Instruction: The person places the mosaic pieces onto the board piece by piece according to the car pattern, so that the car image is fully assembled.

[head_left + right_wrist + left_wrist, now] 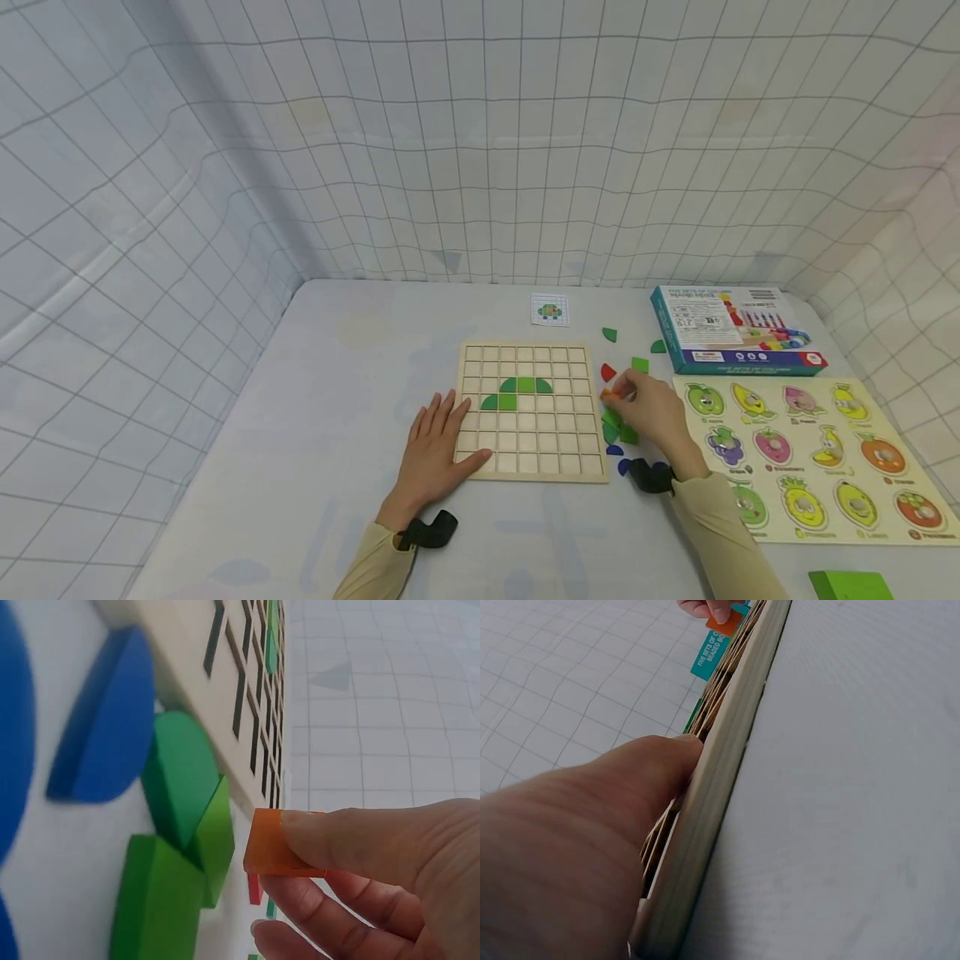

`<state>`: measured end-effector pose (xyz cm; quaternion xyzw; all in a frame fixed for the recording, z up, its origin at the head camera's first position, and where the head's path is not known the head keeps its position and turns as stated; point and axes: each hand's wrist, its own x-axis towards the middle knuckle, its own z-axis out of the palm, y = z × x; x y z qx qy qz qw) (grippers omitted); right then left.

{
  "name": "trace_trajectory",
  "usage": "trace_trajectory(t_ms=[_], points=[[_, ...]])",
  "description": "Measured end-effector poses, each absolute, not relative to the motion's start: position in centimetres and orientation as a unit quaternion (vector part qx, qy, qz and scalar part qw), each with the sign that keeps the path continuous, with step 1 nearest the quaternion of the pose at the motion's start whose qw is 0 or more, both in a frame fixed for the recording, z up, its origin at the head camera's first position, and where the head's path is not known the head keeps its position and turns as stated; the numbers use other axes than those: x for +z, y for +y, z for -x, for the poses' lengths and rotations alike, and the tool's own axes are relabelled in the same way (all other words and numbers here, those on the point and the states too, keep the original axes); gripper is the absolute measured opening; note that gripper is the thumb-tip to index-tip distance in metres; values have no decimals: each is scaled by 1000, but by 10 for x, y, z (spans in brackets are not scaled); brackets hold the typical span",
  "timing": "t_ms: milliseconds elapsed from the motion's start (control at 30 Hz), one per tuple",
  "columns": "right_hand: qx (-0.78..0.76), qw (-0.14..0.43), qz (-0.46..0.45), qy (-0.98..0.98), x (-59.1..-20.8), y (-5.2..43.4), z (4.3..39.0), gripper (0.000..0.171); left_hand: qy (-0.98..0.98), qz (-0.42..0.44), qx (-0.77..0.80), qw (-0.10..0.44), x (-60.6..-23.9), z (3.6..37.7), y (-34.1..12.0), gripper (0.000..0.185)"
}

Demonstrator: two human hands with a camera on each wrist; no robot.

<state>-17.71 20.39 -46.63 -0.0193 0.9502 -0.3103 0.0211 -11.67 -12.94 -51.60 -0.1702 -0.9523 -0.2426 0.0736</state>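
My left hand (435,450) rests on the left edge of a wooden grid board (532,478), fingers spread. In the left wrist view its thumb (656,765) lies over the board's rim. Just off the board's right edge, my right hand (658,414) pinches an orange block (270,844) between thumb and fingers. In the grid sit two green squares (507,402) and several dark green quarter-round pieces (543,386). Below the right hand lie loose green blocks (157,900) and blue rounded pieces (105,716). A red piece (607,372) lies beside the board.
Behind the board lies a small pattern card (550,310) with a coloured figure. A boxed bead set (738,329) stands back right, with a fruit puzzle board (813,458) in front of it. Another green box (851,585) is at the near right edge.
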Motion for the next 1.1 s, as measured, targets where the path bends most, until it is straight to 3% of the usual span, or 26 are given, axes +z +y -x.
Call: trace_trajectory(t_ms=[300,1100], points=[[-365,-45,78,927,-466,186,173,15,-952,172,-242,80,-519,118,-130,80],[-429,1,172,887,-476,124,179,11,-953,169,-240,78,-519,117,-129,80]])
